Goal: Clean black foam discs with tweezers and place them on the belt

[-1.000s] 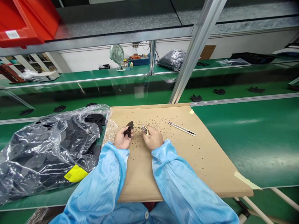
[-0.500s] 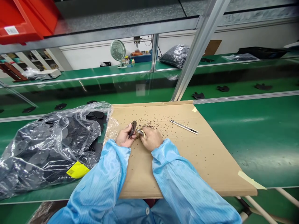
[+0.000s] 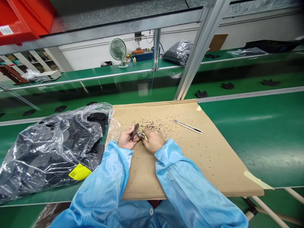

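Note:
My left hand [image 3: 125,139] is closed on a dark, rounded flat piece [image 3: 135,132], held upright between thumb and fingers. In my right hand [image 3: 154,141] is a pair of nippers [image 3: 142,135] with shiny metal jaws and a yellowish handle, mostly hidden by the fingers. The jaws point left and meet the lower edge of the dark piece; whether they are closed on it I cannot tell. Both hands are above a brown cardboard sheet [image 3: 190,171]. Many tiny dark bits [image 3: 152,125] are scattered on the cardboard just beyond the hands.
A craft knife [image 3: 188,126] lies on the cardboard to the right. At left, a clear plastic bag [image 3: 47,155] holds many dark flat pieces. Behind the bench, a green conveyor [image 3: 152,88] carries several similar pieces. A metal post [image 3: 201,50] rises at the cardboard's far edge.
The nippers' jaws have moved left to the dark piece, where a small gap showed before. My hands otherwise keep nearly the same place; the camera view has shifted slightly.

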Demonstrator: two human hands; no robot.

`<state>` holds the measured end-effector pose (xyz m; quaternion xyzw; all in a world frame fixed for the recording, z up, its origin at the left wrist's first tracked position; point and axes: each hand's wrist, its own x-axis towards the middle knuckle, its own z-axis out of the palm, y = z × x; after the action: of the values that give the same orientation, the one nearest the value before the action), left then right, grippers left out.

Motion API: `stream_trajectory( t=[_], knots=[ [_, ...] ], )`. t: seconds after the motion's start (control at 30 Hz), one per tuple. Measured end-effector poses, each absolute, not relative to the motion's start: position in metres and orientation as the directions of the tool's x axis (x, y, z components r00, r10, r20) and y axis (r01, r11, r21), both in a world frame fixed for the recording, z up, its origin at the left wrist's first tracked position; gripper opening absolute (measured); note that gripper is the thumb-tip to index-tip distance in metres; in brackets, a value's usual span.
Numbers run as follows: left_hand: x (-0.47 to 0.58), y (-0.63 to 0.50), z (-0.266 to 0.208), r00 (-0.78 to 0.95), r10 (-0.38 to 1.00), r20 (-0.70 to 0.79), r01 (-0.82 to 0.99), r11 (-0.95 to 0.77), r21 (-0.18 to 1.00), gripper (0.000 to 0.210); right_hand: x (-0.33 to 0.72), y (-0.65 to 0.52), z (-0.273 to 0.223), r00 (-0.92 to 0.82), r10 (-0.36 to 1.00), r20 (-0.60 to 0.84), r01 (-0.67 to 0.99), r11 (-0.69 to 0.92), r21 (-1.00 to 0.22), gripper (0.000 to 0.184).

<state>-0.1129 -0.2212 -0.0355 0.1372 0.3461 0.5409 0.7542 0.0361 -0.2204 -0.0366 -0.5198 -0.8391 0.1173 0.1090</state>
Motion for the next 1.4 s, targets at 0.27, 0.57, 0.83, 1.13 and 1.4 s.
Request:
stream_trajectory(
  t=[0.27,0.57,0.83,1.13,1.4],
  knots=[
    [-0.113,-0.221,-0.034,0.158,0.916,-0.369,-0.684,0.371,0.628,0.013,0.037,-0.221,-0.035,-0.456,0.889,0.043,0.835,0.444,-0.327,0.02],
    [-0.114,-0.22,-0.037,0.156,0.919,-0.361,-0.664,0.368,0.65,0.011,0.037,-0.22,-0.036,-0.476,0.878,0.048,0.829,0.466,-0.309,0.016],
    [-0.113,-0.22,-0.04,0.129,0.92,-0.371,-0.66,0.359,0.66,0.011,0.04,-0.217,-0.036,-0.471,0.882,-0.035,0.865,0.453,-0.216,0.018],
    [-0.112,-0.218,-0.04,0.099,0.936,-0.337,-0.728,0.299,0.617,0.014,0.041,-0.218,-0.039,-0.328,0.937,0.119,0.861,0.348,-0.37,0.017],
    [-0.106,-0.212,-0.045,-0.106,0.951,-0.29,-0.75,0.115,0.651,0.025,0.049,-0.204,-0.059,0.077,0.771,0.632,0.583,0.48,-0.656,0.022]
  ],
)
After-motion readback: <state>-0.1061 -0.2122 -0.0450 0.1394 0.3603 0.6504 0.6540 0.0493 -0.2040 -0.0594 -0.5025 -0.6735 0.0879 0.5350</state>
